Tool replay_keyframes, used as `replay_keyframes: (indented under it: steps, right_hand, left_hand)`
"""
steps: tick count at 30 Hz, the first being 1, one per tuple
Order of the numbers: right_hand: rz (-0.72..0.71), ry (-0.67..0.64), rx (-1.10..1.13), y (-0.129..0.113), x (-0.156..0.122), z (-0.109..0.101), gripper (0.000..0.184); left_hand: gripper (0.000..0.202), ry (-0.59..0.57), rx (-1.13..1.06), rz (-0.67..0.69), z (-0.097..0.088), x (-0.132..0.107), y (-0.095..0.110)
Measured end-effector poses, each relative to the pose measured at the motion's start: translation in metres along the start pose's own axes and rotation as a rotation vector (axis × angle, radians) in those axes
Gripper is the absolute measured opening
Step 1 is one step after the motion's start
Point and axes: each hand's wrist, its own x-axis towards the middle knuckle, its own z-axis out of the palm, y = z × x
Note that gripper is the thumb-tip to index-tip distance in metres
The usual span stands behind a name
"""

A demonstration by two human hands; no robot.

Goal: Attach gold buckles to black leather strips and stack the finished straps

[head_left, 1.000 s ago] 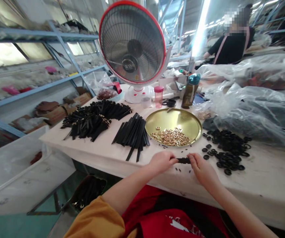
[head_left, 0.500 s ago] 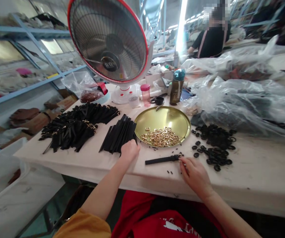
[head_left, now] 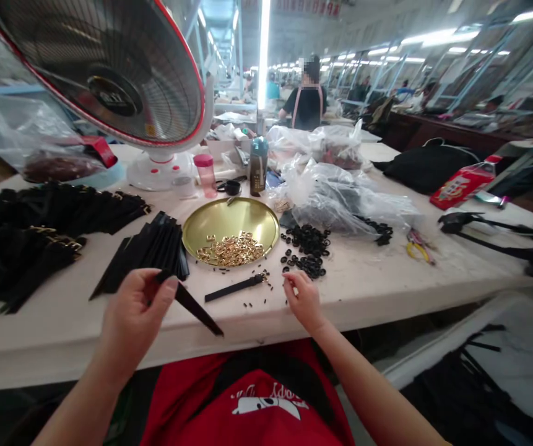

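My left hand [head_left: 132, 313] is closed on a black strap [head_left: 195, 306], lifted above the table's front edge just in front of the pile of loose black straps [head_left: 150, 251]. My right hand [head_left: 301, 296] rests on the table with its fingers pinched together; what they hold, if anything, is too small to make out. Between the hands lies another black strap with a fitting at its end [head_left: 233, 288]. Behind it sits a gold dish [head_left: 215, 220] holding several gold buckles [head_left: 231, 249]. A heap of black rings [head_left: 307, 248] lies just beyond my right hand.
A red-rimmed fan [head_left: 94, 68] stands at the back left, with finished straps [head_left: 38, 229] piled below it. A pink cup [head_left: 205, 173], a bottle [head_left: 257, 164] and plastic bags [head_left: 340, 192] crowd the back. Yellow-handled snips [head_left: 417, 248] lie to the right. A person in black works far off.
My left hand went from the shared strap to the strap pile and lifted one strap out. The worked strap now lies on the table. My head turned right.
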Motion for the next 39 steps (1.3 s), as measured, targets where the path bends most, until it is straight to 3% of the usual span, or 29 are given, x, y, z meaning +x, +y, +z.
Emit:
replay_keyframes:
  steps: [3, 6, 8, 10, 14, 18, 22, 25, 30, 33, 39]
  right_hand:
    - [0.140, 0.122, -0.091, 0.034, 0.003, -0.033, 0.020]
    - [0.227, 0.192, -0.182, 0.071, 0.010, -0.062, 0.024]
    - [0.253, 0.193, -0.228, 0.089, 0.019, -0.073, 0.025]
    - [0.247, 0.151, -0.252, 0.100, 0.030, -0.075, 0.025]
    - [0.173, 0.032, -0.276, 0.102, 0.059, -0.064, 0.024]
    - [0.094, -0.036, -0.314, 0.094, 0.093, -0.048, 0.030]
    - [0.056, -0.156, -0.537, 0.094, 0.116, -0.037, 0.041]
    - [0.040, -0.212, -0.626, 0.099, 0.113, -0.036, 0.036]
    - [-0.007, -0.165, -0.580, 0.113, 0.089, -0.047, 0.033]
    - [0.047, -0.145, -0.520, 0.122, 0.079, -0.056, 0.031]
    - [0.085, -0.024, -0.572, 0.127, 0.089, -0.063, 0.028]
  left_hand:
    - [0.034, -0.412, -0.356, -0.154, 0.037, -0.039, -0.012]
    - [0.032, -0.712, -0.470, -0.268, 0.072, -0.070, -0.022]
    - [0.034, -0.835, -0.478, -0.320, 0.087, -0.079, -0.022]
    - [0.034, -0.843, -0.474, -0.320, 0.094, -0.075, -0.017]
    - [0.031, -0.742, -0.431, -0.247, 0.098, -0.049, -0.001]
    - [0.030, -0.780, -0.418, -0.261, 0.110, -0.034, 0.007]
    - [0.028, -0.825, -0.408, -0.275, 0.123, -0.030, 0.008]
    - [0.028, -0.829, -0.405, -0.282, 0.124, -0.024, 0.004]
    - [0.028, -0.785, -0.391, -0.292, 0.122, -0.017, -0.008]
    - [0.029, -0.803, -0.392, -0.282, 0.123, -0.016, -0.013]
    - [0.030, -0.797, -0.391, -0.278, 0.123, -0.015, -0.020]
